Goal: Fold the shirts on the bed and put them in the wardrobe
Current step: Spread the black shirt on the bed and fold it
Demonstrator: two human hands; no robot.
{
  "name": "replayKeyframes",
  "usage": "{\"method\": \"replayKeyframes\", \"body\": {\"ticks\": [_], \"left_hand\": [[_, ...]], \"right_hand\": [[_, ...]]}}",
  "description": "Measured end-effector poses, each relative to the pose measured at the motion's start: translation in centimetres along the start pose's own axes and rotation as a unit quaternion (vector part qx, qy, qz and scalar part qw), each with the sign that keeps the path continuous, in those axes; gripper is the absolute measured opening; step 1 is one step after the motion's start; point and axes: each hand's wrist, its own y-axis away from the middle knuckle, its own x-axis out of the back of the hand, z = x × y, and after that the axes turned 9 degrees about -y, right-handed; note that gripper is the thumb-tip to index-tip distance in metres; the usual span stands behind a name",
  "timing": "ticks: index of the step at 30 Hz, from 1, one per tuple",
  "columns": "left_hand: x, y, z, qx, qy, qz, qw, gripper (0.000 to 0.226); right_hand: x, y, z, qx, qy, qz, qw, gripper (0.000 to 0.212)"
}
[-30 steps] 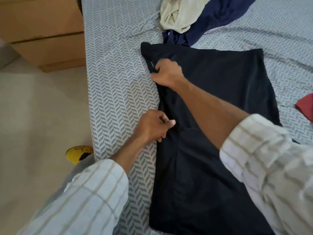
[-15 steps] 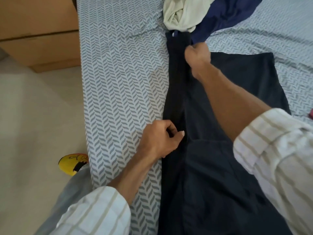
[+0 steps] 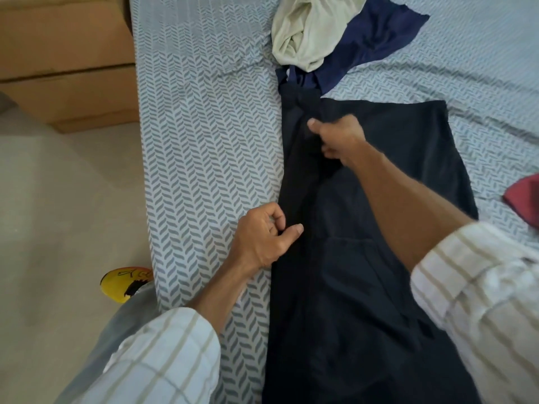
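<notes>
Folding is under way on the black shirt, which lies spread on the bed, its long left edge turned in over its body as a narrow strip. The left hand pinches that edge about midway down the shirt, thumb against curled fingers, the wrist over the bed's patterned sheet just beside the shirt. The right hand sits farther up the shirt, fingers curled round a bunch of cloth near the top of the folded strip. Beyond the shirt's top end lie a cream garment and a blue garment, crumpled together, the cream one partly over the blue, and the blue one touching the shirt's upper tip. A red cloth shows near the shirt's right edge, apart from it. Left of the shirt, past the bed's edge, a yellow object rests on the floor, and wooden furniture stands farther up on that side; whether it is the wardrobe cannot be told. This looks like the first lengthwise fold of the shirt, early in the task, with other garments not yet folded. The next move likely calls for laying the strip flat and straight, then bringing the right side in to match, keeping the cloth taut so it does not bunch.
</notes>
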Motion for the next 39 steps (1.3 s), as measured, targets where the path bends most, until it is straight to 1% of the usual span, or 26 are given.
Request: {"method": "replayKeyframes", "body": {"ticks": [2,5,7,9,11,13,14,15,16,18,19,21,22,24,26,27,29,30,31,32,34,35,36,39], "left_hand": [[0.2,0.3,0.6,0.029,0.007,0.005,1.0,0.033],[0.6,1.4,1.5,0.071,0.001,0.013,0.997,0.028],[1.1,2.8,2.0,0.112,0.01,0.012,0.994,0.022],[1.3,5.3,2.1,0.157,0.007,0.015,0.987,0.018],[1.4,8.4,2.0,0.184,-0.048,0.029,0.981,0.016],[1.2,11.0,0.8,0.19,-0.182,0.019,0.965,0.023],[1.3,12.5,0.9,0.187,-0.235,0.003,0.954,0.027],[1.3,13.7,0.9,0.19,-0.261,-0.016,0.946,0.031],[1.4,14.4,1.0,0.201,-0.27,-0.039,0.941,0.036],[1.6,15.5,1.4,0.228,-0.275,-0.1,0.929,0.045],[1.7,16.3,1.6,0.241,-0.271,-0.13,0.923,0.047],[1.6,17.3,1.9,0.261,-0.257,-0.189,0.911,0.049],[1.5,17.7,1.9,0.261,-0.258,-0.2,0.908,0.048],[1.3,18.5,1.9,0.26,-0.252,-0.191,0.912,0.043],[1.1,19.1,2.2,0.247,-0.23,-0.179,0.924,0.043],[1.1,19.5,2.4,0.238,-0.226,-0.175,0.928,0.043],[1.0,20.1,2.5,0.222,-0.218,-0.148,0.939,0.039],[1.0,20.5,2.4,0.222,-0.196,-0.133,0.946,0.037],[0.9,21.0,2.2,0.235,-0.153,-0.125,0.952,0.036],[0.9,21.6,2.0,0.25,-0.099,-0.123,0.955,0.035],[1.0,22.6,1.6,0.274,-0.004,-0.14,0.952,0.034],[1.1,23.0,1.6,0.275,0.019,-0.148,0.95,0.035],[1.0,23.3,1.5,0.277,0.034,-0.149,0.949,0.035],[0.9,23.6,1.6,0.284,0.046,-0.134,0.948,0.038]], "right_hand": [[1.7,3.1,1.4,0.006,0.115,-0.022,0.993,0.057],[4.3,8.2,3.4,0.032,0.264,-0.087,0.96,0.058],[6.0,11.1,5.1,0.029,0.314,-0.127,0.94,0.057],[7.5,13.5,6.5,0.011,0.342,-0.165,0.925,0.058],[9.0,15.5,7.7,0.004,0.372,-0.2,0.906,0.058],[9.4,16.8,8.6,-0.005,0.402,-0.22,0.889,0.066],[9.9,17.5,8.8,-0.007,0.398,-0.221,0.89,0.067],[10.3,18.0,9.1,-0.008,0.373,-0.229,0.899,0.062],[10.8,18.2,9.4,-0.016,0.322,-0.239,0.916,0.058],[11.8,18.7,9.8,-0.019,0.183,-0.248,0.951,0.047],[12.5,19.5,10.0,-0.017,0.119,-0.246,0.962,0.04],[13.6,20.8,10.7,-0.027,0.025,-0.217,0.976,0.029],[13.9,21.2,11.2,-0.038,0.001,-0.198,0.979,0.027],[14.7,22.2,12.5,-0.075,-0.022,-0.182,0.98,0.035],[15.3,22.8,13.8,-0.102,-0.001,-0.201,0.974,0.053],[15.4,23.0,14.2,-0.101,0.02,-0.217,0.971,0.054],[15.5,23.5,14.1,-0.08,0.04,-0.249,0.964,0.041],[15.5,23.8,14.0,-0.065,0.038,-0.254,0.964,0.033],[15.6,24.2,13.7,-0.051,0.02,-0.252,0.966,0.026],[15.7,24.6,13.5,-0.044,-0.016,-0.248,0.968,0.021],[15.8,25.2,13.3,-0.047,-0.117,-0.233,0.964,0.011],[15.8,25.4,13.6,-0.048,-0.144,-0.217,0.964,0.01],[15.8,25.3,14.2,-0.047,-0.152,-0.2,0.967,0.014],[15.4,25.4,16.3,-0.054,-0.092,-0.164,0.981,0.035]]}}
